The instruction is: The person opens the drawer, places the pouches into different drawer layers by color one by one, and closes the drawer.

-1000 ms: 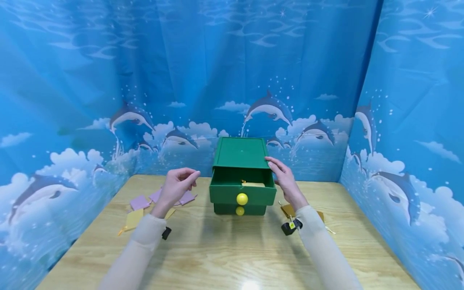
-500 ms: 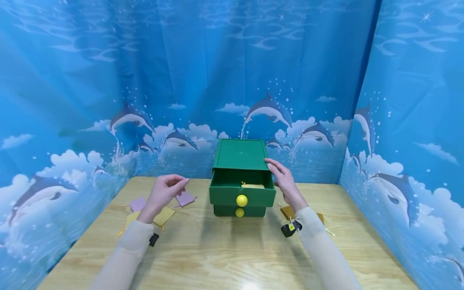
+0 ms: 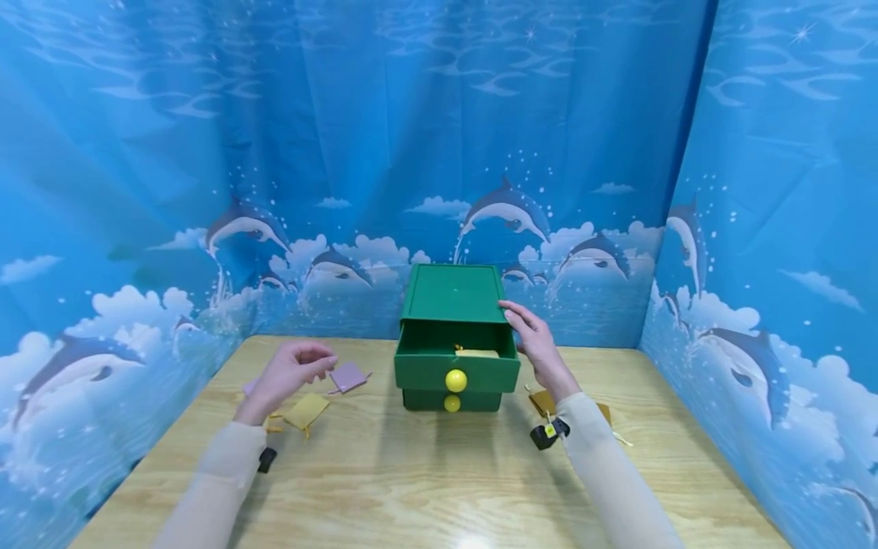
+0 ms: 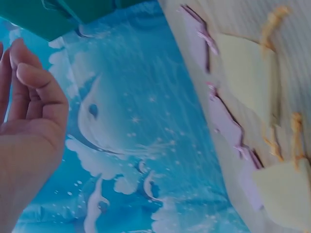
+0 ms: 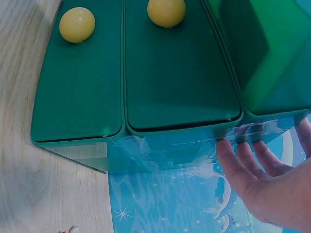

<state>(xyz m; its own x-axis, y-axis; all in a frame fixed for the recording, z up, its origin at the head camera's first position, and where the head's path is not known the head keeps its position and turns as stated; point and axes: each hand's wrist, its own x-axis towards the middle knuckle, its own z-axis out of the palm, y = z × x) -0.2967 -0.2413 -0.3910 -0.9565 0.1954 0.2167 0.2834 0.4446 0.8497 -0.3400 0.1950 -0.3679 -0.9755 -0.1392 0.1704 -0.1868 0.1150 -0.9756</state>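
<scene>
My left hand (image 3: 291,374) hovers over the left side of the table, fingers loosely curled around nothing. Beneath and beside it lie a yellow drawstring pouch (image 3: 307,410) and a purple pouch (image 3: 349,377); the left wrist view shows another yellow pouch (image 4: 286,194) and further purple ones. A green drawer box (image 3: 453,293) stands at the back centre. Its top drawer (image 3: 425,374) is pulled out, with a pale yellow pouch (image 3: 476,353) inside. With extended fingers, my right hand (image 3: 542,352) touches the box's right side, its index fingertip at the top edge.
Brown pouches (image 3: 542,402) lie to the right of the box, partly behind the right forearm. Yellow knobs (image 5: 77,24) mark the drawers' fronts. Dolphin-printed curtains (image 3: 357,152) hang behind the wooden table (image 3: 384,488).
My left hand has moved left and down, away from the drawer box and over the pouches, uncovering a yellow one. The right hand stays at the box.
</scene>
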